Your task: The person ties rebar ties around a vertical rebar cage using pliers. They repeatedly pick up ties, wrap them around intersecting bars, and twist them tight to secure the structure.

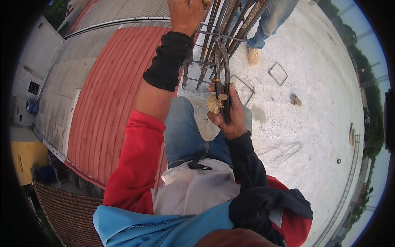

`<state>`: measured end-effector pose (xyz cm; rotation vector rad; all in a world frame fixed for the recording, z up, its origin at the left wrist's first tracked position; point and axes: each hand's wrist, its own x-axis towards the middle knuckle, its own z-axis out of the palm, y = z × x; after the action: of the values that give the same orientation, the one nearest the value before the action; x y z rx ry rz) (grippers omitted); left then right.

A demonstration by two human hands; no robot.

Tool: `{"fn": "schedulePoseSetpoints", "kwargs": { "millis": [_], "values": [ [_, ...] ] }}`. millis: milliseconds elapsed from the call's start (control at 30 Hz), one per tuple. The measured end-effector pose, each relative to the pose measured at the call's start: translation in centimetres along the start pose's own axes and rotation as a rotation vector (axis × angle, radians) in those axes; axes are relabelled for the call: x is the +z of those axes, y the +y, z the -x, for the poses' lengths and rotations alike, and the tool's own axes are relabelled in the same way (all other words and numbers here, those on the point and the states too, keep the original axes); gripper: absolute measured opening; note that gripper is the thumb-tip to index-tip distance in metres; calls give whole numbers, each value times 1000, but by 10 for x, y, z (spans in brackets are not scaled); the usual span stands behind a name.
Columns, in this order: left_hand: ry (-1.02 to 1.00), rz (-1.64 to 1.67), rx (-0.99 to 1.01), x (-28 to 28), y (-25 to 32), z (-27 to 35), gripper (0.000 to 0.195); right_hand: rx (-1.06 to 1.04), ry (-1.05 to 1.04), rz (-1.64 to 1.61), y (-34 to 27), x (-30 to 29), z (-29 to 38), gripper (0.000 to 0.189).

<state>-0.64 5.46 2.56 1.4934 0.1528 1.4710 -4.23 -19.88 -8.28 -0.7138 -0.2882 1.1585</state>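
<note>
My right hand [233, 112] grips the dark handles of a pair of end-cutting nippers [222, 61], whose head points up at a rebar column cage. A bandage-like tan wrapping [214, 104] shows on a finger or thumb of that hand. The upright ribbed steel bars [230, 18] stand in a bundle, crossed by thin steel stirrups [213, 32]. At the top edge, my left hand [186, 14] is raised beside the bars, its fingers partly cut off by the picture's edge; whether it holds anything does not show.
Another person's leg in jeans [268, 21] and tan shoe [253, 56] are just behind the bars. Loose stirrups [278, 74] and thin wire [282, 151] lie on the pale concrete slab [324, 123]. To the left, the slab's edge drops off beside a red corrugated roof [114, 92].
</note>
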Motion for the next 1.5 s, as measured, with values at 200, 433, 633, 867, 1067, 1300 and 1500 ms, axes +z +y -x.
{"fn": "schedulePoseSetpoints", "kwargs": {
  "millis": [200, 433, 633, 867, 1067, 1300, 1500],
  "values": [
    [37, 51, -3, 5, -6, 3, 29, -9, 125, 682, -33, 2, 14, 56],
    [37, -20, 20, 1, -2, 3, 29, -746, 628, 2155, -38, 7, 28, 66],
    [47, -54, 35, 2, -3, 3, 30, -703, 279, 2422, -84, -18, 28, 60],
    [45, -44, 9, 4, -5, 4, 30, -841, 69, 2445, -127, -42, 15, 52],
    [23, -84, -56, -1, 5, 5, 30, -688, 230, 2107, -77, -40, 27, 28],
    [42, 36, -33, 4, 3, 4, 30, 76, -160, -394, 13, -6, 17, 65],
    [40, -8, 3, 3, -3, 3, 29, -95, 149, 278, 3, 1, 18, 55]
  ]
}}
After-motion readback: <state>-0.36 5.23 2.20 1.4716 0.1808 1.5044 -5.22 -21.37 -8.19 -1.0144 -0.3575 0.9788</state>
